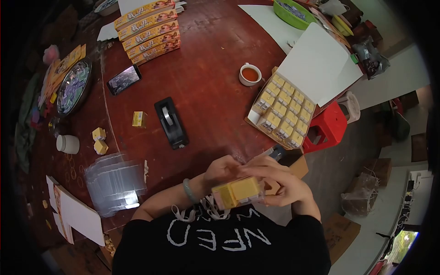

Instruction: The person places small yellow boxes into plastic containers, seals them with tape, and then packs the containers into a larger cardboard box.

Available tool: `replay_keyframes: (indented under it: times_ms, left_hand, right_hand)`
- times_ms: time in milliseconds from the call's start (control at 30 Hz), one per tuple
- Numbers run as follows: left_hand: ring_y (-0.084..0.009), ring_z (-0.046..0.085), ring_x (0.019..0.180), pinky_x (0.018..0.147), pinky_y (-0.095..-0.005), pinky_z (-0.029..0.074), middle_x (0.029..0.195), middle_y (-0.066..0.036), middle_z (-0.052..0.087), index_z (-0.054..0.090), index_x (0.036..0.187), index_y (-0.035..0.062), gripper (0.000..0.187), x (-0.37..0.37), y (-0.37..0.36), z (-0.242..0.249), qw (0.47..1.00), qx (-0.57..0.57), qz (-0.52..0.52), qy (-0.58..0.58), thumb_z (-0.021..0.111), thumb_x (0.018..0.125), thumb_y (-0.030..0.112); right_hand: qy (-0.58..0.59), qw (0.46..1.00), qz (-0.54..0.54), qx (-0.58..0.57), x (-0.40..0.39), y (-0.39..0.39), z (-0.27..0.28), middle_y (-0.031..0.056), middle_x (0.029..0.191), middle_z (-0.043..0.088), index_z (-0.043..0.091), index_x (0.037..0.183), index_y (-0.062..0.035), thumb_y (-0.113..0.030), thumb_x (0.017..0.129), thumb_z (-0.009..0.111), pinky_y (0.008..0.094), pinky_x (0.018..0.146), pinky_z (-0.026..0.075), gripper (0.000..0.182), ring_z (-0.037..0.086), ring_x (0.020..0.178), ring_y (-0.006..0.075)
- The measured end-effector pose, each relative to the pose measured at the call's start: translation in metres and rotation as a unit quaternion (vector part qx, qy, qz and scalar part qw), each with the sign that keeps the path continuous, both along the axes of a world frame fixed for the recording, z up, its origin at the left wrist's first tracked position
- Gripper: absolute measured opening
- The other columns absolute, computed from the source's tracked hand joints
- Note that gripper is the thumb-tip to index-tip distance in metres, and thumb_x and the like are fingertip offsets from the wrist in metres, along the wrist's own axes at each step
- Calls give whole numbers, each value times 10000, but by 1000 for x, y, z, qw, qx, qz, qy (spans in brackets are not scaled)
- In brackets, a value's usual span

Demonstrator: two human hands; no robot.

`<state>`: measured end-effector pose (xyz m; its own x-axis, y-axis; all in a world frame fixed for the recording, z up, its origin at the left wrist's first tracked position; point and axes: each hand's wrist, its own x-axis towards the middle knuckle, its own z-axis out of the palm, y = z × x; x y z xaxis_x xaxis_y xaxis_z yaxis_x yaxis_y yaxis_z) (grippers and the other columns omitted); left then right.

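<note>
Close to my chest, my right hand (288,184) grips a clear-wrapped pack of small yellow boxes (240,191), with the thumb below and the fingers above. My left hand (223,168), a bracelet on its wrist, is curled at the pack's upper edge. Its fingertips are partly hidden, so what they pinch, if anything, does not show. To the left lies a stack of clear plastic sleeves (112,185). A black tape dispenser (170,123) stands beyond my hands. On the right, an open carton (256,124) holds rows of small yellow-topped boxes (285,112).
Stacked orange printed boxes (149,34) stand at the back. A phone (124,80), a cup of reddish-brown liquid (250,74), a small yellow box (139,119) and a white jar (68,144) are on the red table (206,59). A red stool (332,126) is beside it.
</note>
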<state>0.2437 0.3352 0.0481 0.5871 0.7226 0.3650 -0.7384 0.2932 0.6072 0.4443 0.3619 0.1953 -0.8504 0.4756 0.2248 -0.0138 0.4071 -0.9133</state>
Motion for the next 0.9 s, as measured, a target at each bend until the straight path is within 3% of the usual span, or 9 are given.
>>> replay_keyframes:
  times_ms: [67, 133, 167, 233, 500, 567, 700, 800, 900]
  left_hand:
    - [-255, 464, 1315, 1094, -435, 359, 1489, -171, 412, 392, 1459, 16, 537, 30, 27, 10, 994, -75, -29, 72, 522, 1003, 268]
    - [-279, 394, 1371, 1137, -469, 295, 1520, -164, 371, 388, 1464, 35, 567, 49, 62, 21, 926, 151, 166, 304, 563, 974, 264]
    - [-298, 333, 1418, 1162, -486, 252, 1533, -161, 347, 399, 1455, 40, 565, 54, 84, 26, 720, 393, 348, 455, 566, 962, 258]
    - [-303, 238, 1463, 1182, -489, 208, 1534, -164, 340, 420, 1432, 30, 581, 66, 116, 28, 545, 544, 343, 538, 592, 927, 262]
    - [-251, 339, 1421, 1207, -468, 202, 1490, -89, 422, 503, 1368, 63, 522, 66, 134, -15, 431, 631, 379, 522, 587, 870, 196]
    - [-243, 428, 1333, 1178, -453, 277, 1413, -80, 488, 560, 1318, 94, 470, 60, 137, -16, 443, 650, 389, 480, 597, 854, 158]
    - [-294, 480, 1209, 1058, -445, 406, 1280, -82, 538, 569, 1308, 98, 487, 45, 141, -4, 618, 579, 345, 405, 657, 829, 102]
    - [-314, 474, 1213, 1037, -437, 424, 1312, -87, 526, 569, 1307, 93, 513, 24, 148, 9, 680, 502, 337, 415, 702, 811, 86]
    - [-318, 466, 1223, 1031, -430, 430, 1347, -88, 510, 571, 1306, 80, 518, 11, 157, 8, 699, 490, 313, 416, 720, 810, 83]
  right_hand:
    - [-15, 993, -111, -34, 33, -4, -5, 146, 1329, 558, 469, 1404, 19, -16, 683, 821, 406, 1040, 405, 804, 560, 1196, 308]
    - [120, 948, -259, -140, 59, -15, -23, 169, 1311, 560, 396, 1433, 30, -60, 689, 851, 392, 1030, 426, 876, 566, 1190, 271]
    - [125, 938, -305, -107, 72, -12, -25, 181, 1294, 559, 350, 1448, 28, -88, 717, 850, 378, 1010, 447, 893, 563, 1192, 252]
    - [129, 898, -407, -103, 91, -11, -28, 170, 1286, 563, 369, 1435, 30, -88, 723, 846, 359, 1013, 445, 866, 564, 1190, 247]
    - [90, 869, -486, 1, 110, 15, -77, 199, 1417, 471, 322, 1479, 34, 32, 851, 698, 393, 1082, 393, 732, 494, 1287, 274]
    - [114, 866, -487, 19, 103, 26, -84, 204, 1439, 449, 323, 1479, 38, 37, 864, 680, 399, 1088, 385, 711, 485, 1296, 277]
    - [132, 842, -521, 40, 102, 42, -99, 210, 1476, 412, 310, 1488, 40, 36, 883, 659, 408, 1101, 367, 699, 451, 1330, 278]
    - [180, 855, -486, -23, 89, 47, -104, 204, 1493, 397, 300, 1499, 39, 30, 885, 659, 397, 1113, 343, 711, 423, 1354, 277]
    - [88, 861, -495, 74, 80, 52, -126, 192, 1444, 448, 383, 1479, 6, 20, 857, 696, 379, 1055, 399, 697, 470, 1310, 293]
